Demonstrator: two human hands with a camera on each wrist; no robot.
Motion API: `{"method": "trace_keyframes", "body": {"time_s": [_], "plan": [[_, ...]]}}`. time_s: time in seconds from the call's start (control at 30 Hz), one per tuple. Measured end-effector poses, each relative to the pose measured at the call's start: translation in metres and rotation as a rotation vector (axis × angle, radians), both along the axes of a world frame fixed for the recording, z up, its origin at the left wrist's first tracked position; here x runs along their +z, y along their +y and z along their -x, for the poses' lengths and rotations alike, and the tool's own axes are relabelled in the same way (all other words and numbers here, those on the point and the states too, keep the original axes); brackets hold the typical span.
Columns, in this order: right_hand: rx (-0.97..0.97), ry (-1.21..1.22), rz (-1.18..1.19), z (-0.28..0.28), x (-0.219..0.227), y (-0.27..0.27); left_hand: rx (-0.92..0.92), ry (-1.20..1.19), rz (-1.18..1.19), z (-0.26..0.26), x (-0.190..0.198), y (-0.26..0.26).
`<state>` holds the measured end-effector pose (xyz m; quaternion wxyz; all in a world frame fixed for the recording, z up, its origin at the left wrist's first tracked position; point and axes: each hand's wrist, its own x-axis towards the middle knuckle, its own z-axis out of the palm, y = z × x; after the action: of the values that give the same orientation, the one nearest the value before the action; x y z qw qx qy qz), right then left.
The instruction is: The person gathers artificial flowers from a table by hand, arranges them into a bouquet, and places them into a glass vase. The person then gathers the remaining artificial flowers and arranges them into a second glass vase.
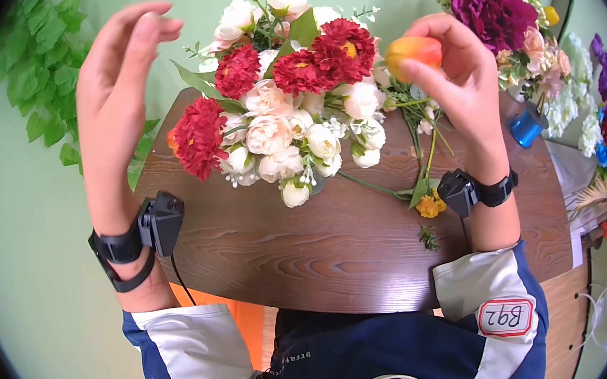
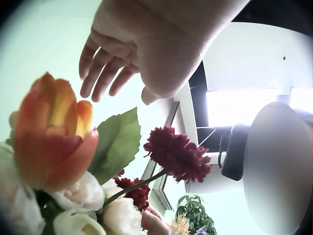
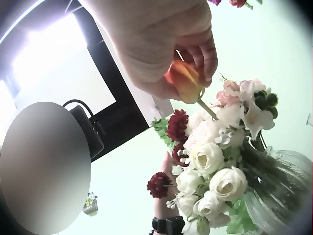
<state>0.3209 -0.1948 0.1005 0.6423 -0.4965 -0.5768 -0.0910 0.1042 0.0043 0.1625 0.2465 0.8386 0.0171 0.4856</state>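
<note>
My right hand [image 1: 458, 77] pinches an orange-yellow tulip [image 3: 185, 81] by its bloom, at the right side of a large bouquet. The tulip's stem points in among white roses [image 3: 227, 183]. Raised at the bouquet's left, my left hand [image 1: 111, 84] holds nothing, its fingers loosely bent. Nearest below it in the left wrist view is another orange tulip [image 2: 56, 137], beside a green leaf [image 2: 117, 142]. Dark red flowers [image 1: 200, 137] and pale peonies [image 1: 268, 134] fill the bouquet, which stands in a clear ribbed glass vase [image 3: 283, 186], mostly hidden from above.
On the brown wooden table [image 1: 288, 258], loose green stems and a yellow flower [image 1: 431, 204] lie right of the vase. Further right stands a purple flower arrangement [image 1: 488, 11] near a blue ribbon spool [image 1: 528, 125]. Green leaves [image 1: 40, 76] hang on the left wall.
</note>
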Motion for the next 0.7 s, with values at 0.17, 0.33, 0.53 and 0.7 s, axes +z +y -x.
{"method": "trace_keyframes", "body": {"time_s": [0.17, 0.33, 0.53, 0.7], "plan": [[-0.202, -0.401, -0.094, -0.010, 0.016, -0.009, 0.138, -0.072, 0.026, 0.027, -0.015, 0.007], [-0.059, -0.396, 0.044, -0.006, 0.076, 0.007, 0.156, -0.047, 0.096, 0.028, -0.023, 0.013], [-0.074, -0.565, 0.721, 0.028, 0.124, 0.047, 0.006, -0.033, -0.175, -0.006, -0.024, 0.013], [-0.168, -0.556, 0.848, 0.051, 0.130, 0.059, -0.085, 0.013, -0.190, -0.021, -0.020, 0.003]]}}
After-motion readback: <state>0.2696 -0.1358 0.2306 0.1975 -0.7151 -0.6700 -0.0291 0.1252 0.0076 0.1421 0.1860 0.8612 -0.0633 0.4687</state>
